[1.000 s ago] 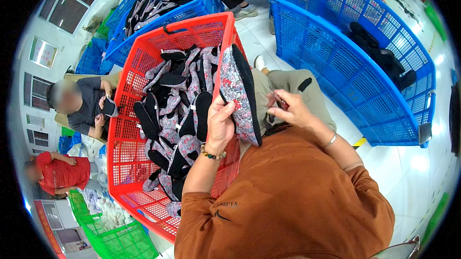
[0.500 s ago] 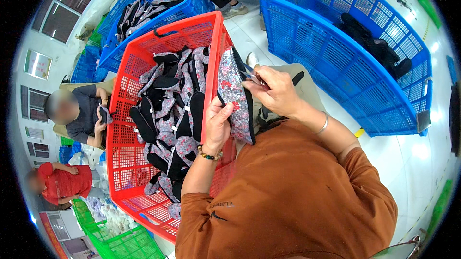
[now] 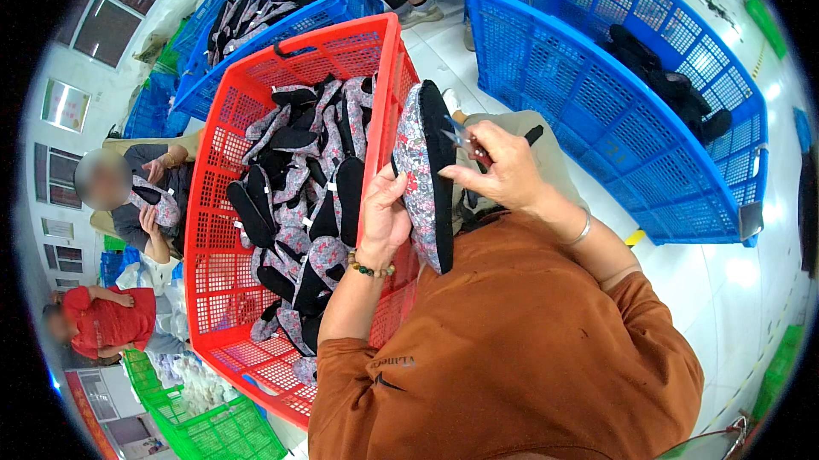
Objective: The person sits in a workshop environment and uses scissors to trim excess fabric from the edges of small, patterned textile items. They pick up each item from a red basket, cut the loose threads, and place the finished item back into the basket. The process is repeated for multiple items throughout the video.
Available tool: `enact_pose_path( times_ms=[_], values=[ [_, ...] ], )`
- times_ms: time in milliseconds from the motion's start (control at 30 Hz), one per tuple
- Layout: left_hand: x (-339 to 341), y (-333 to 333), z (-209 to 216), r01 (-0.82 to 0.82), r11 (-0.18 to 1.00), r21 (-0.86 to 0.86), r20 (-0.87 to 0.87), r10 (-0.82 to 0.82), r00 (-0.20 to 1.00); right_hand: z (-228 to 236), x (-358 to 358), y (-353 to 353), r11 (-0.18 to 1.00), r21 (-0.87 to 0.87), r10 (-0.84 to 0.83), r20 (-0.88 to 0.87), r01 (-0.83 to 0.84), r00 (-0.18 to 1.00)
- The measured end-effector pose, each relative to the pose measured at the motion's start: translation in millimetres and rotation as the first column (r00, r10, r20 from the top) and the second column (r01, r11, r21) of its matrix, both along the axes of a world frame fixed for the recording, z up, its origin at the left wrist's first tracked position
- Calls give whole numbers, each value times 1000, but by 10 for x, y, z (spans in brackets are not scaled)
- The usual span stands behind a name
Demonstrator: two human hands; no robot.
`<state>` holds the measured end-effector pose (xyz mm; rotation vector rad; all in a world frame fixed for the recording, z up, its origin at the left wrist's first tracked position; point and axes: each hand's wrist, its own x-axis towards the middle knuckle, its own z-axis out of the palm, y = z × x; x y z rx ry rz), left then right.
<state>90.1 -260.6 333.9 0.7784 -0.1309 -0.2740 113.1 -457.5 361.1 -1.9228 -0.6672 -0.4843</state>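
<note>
A slipper [image 3: 417, 172] with a grey and red flowered upper and a black sole stands nearly upright before me, its sole turned to the right. My left hand [image 3: 384, 214] grips it by the flowered side, with the thumb on the near face and some fingers hidden behind. Just right of the sole, my right hand [image 3: 503, 168] is closed around small metal thread snips [image 3: 461, 136]. Their blades point up and left, close to the sole's edge. Many similar slippers [image 3: 299, 196] lie heaped in the red basket [image 3: 223, 289] to my left.
A large blue basket [image 3: 589, 93] with black items [image 3: 661, 76] stands at the right. Another blue basket [image 3: 247, 51] holding slippers is at the far left. A person [image 3: 153, 196] handling a slipper sits beyond the red basket. A green basket [image 3: 213, 430] stands lower left.
The slipper has been turned so more of its black sole shows. My right hand and the snips have shifted slightly right, away from the flowered upper. The seated person has raised a slipper.
</note>
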Motion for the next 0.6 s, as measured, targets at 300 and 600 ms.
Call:
enact_pose_path(
  times_ms=[300,600],
  values=[
    [3,4,-88,7,999,50,-23,-6,1000,94,179,105,986,160,-33,-98,48,995],
    [61,57,-115,52,980,-190,-128,-77,989,-108,60,-108,988,-128,-63,144,82,987]
  ],
)
